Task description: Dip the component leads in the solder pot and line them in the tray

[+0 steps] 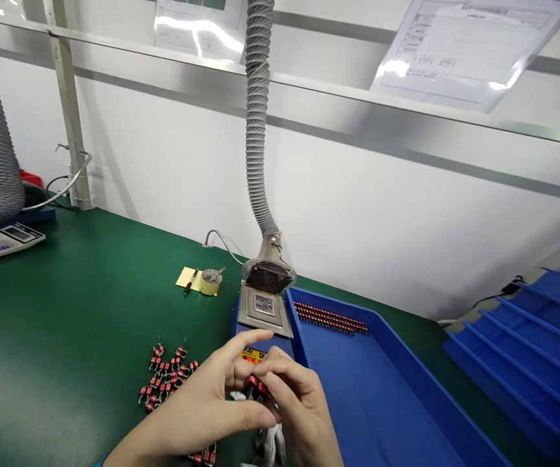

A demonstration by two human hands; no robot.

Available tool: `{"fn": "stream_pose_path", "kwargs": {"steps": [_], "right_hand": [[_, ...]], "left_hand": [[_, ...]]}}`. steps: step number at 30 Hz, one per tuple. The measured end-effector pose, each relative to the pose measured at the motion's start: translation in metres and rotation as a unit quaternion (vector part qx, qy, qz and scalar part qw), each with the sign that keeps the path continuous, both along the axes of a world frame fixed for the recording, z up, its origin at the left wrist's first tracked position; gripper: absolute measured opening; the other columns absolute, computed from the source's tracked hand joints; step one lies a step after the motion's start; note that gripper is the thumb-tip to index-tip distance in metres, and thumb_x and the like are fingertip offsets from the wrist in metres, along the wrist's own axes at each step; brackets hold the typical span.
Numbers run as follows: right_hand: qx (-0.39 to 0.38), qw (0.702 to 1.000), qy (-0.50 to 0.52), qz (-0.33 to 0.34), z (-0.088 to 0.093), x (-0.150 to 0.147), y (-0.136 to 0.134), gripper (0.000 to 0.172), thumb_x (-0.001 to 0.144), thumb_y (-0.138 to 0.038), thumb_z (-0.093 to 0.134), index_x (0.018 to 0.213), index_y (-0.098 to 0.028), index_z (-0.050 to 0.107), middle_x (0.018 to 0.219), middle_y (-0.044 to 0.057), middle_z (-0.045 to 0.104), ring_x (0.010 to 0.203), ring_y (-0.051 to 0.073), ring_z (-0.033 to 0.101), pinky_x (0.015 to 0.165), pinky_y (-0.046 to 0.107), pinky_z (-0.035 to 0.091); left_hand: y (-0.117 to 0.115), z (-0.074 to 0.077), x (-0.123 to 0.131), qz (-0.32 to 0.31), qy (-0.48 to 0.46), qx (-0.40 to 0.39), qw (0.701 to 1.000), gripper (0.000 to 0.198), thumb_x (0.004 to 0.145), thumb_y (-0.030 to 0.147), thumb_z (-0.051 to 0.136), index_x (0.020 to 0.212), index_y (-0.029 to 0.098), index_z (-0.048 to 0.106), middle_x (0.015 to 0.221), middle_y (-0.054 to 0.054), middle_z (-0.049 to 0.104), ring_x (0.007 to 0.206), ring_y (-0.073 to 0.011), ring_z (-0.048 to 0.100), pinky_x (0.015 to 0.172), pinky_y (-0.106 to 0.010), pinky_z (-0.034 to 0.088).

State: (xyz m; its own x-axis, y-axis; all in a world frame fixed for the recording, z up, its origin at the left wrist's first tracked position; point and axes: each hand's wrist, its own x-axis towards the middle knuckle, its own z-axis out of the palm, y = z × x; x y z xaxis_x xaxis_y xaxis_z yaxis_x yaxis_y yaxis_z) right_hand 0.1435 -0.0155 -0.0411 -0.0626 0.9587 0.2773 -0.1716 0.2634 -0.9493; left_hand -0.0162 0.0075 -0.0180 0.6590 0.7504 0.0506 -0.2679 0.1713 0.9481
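Note:
Both hands meet in front of the solder pot [264, 305], above the table's near edge. A small red and black coil part [256, 385] sits between the fingers. My right hand [299, 402] pinches it, with thumb and index finger at its right side. My left hand [212, 395] holds its left side with curled fingers, its thumb stretched out below. Loose red coils with wire ends [166, 376] lie scattered left of my left hand, and a few more [206, 455] show beneath it. Whitish cloth or gloves [273, 444] lie partly hidden under the hands.
A blue tray [358, 389] at the right holds rows of red coils [328, 316] at its far end. Stacked blue trays [527, 350] stand farther right. A tape roll [210, 281], pen [191, 282], calculator [5, 241] and ribbed hose [257, 117] are also in view.

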Motion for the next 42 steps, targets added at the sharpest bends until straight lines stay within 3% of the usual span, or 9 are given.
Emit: {"fn": "stream_pose_path", "kwargs": {"steps": [6, 8, 10, 14, 20, 30, 35, 39, 42], "right_hand": [[-0.014, 0.978, 0.185, -0.095, 0.015, 0.000, -0.001, 0.033, 0.080, -0.039, 0.073, 0.060, -0.019, 0.057, 0.054, -0.005, 0.038, 0.047, 0.008, 0.033, 0.045, 0.020, 0.035], [0.010, 0.977, 0.155, -0.143, 0.015, 0.004, -0.002, 0.031, 0.082, -0.041, 0.071, 0.062, -0.020, 0.060, 0.055, -0.004, 0.042, 0.048, 0.008, 0.038, 0.046, 0.020, 0.037], [0.032, 0.986, 0.047, -0.157, 0.012, 0.006, -0.004, 0.027, 0.085, -0.042, 0.067, 0.069, -0.021, 0.068, 0.058, -0.002, 0.050, 0.054, 0.011, 0.047, 0.053, 0.022, 0.042], [0.068, 0.987, -0.118, -0.082, 0.005, 0.001, -0.005, 0.021, 0.089, -0.041, 0.062, 0.088, -0.024, 0.075, 0.070, 0.001, 0.060, 0.065, 0.014, 0.058, 0.065, 0.024, 0.047], [0.024, 0.998, -0.029, -0.058, 0.002, -0.010, -0.003, 0.018, 0.089, -0.034, 0.065, 0.075, -0.022, 0.069, 0.067, -0.003, 0.051, 0.052, 0.007, 0.051, 0.052, 0.019, 0.040], [-0.032, 0.993, 0.069, -0.094, -0.001, -0.019, -0.006, 0.025, 0.082, -0.037, 0.072, 0.067, -0.019, 0.066, 0.059, -0.005, 0.050, 0.049, 0.006, 0.045, 0.061, 0.021, 0.041], [-0.021, 0.993, 0.086, -0.078, 0.000, -0.023, -0.007, 0.024, 0.084, -0.037, 0.070, 0.067, -0.020, 0.067, 0.059, -0.004, 0.053, 0.050, 0.008, 0.048, 0.053, 0.020, 0.041], [0.065, 0.985, 0.001, -0.163, -0.002, -0.021, -0.005, 0.022, 0.087, -0.033, 0.066, 0.068, -0.021, 0.068, 0.057, -0.003, 0.054, 0.053, 0.009, 0.050, 0.055, 0.020, 0.044], [0.109, 0.969, -0.064, -0.213, -0.002, -0.019, -0.006, 0.016, 0.086, -0.027, 0.068, 0.070, -0.022, 0.070, 0.058, -0.003, 0.056, 0.055, 0.010, 0.051, 0.055, 0.019, 0.043]], "left_hand": [[-0.002, 0.008, -0.006, -0.019, 0.071, 0.018, 0.997, 0.080, 0.071, 0.013, 0.072, 0.143, 0.022, 0.037, 0.093, -0.002, 0.071, 0.087, -0.0193, 0.065, 0.083, -0.033, 0.048], [-0.001, 0.010, -0.008, -0.014, 0.071, 0.021, 0.997, 0.081, 0.072, 0.015, 0.071, 0.144, 0.022, 0.035, 0.096, -0.004, 0.072, 0.090, -0.0208, 0.065, 0.085, -0.035, 0.047], [0.000, 0.011, -0.009, -0.002, 0.056, 0.031, 0.998, 0.080, 0.073, 0.017, 0.071, 0.144, 0.022, 0.035, 0.098, -0.004, 0.071, 0.091, -0.0210, 0.065, 0.086, -0.036, 0.046], [0.001, 0.008, -0.010, 0.009, 0.051, 0.049, 0.997, 0.076, 0.074, 0.019, 0.070, 0.142, 0.023, 0.039, 0.091, -0.001, 0.066, 0.089, -0.0190, 0.061, 0.085, -0.034, 0.044], [0.001, 0.006, -0.011, 0.003, 0.080, 0.052, 0.995, 0.073, 0.073, 0.018, 0.070, 0.140, 0.025, 0.042, 0.100, -0.002, 0.066, 0.097, -0.0220, 0.060, 0.088, -0.034, 0.043], [-0.001, 0.006, -0.009, 0.007, 0.090, 0.083, 0.993, 0.060, 0.080, 0.022, 0.065, 0.136, 0.026, 0.045, 0.105, -0.003, 0.066, 0.100, -0.0222, 0.059, 0.093, -0.036, 0.041], [-0.003, 0.006, -0.002, 0.004, 0.036, 0.053, 0.998, 0.046, 0.083, 0.024, 0.059, 0.127, 0.020, 0.049, 0.089, -0.001, 0.059, 0.083, -0.0169, 0.056, 0.079, -0.030, 0.043], [-0.002, 0.002, 0.004, 0.028, -0.018, 0.034, 0.999, 0.030, 0.087, 0.029, 0.058, 0.114, 0.018, 0.056, 0.078, 0.002, 0.051, 0.068, -0.0112, 0.045, 0.067, -0.025, 0.039], [-0.001, 0.002, 0.005, 0.061, 0.020, 0.061, 0.996, 0.020, 0.091, 0.035, 0.056, 0.099, 0.017, 0.059, 0.076, 0.003, 0.049, 0.067, -0.0112, 0.042, 0.064, -0.024, 0.035]]}}
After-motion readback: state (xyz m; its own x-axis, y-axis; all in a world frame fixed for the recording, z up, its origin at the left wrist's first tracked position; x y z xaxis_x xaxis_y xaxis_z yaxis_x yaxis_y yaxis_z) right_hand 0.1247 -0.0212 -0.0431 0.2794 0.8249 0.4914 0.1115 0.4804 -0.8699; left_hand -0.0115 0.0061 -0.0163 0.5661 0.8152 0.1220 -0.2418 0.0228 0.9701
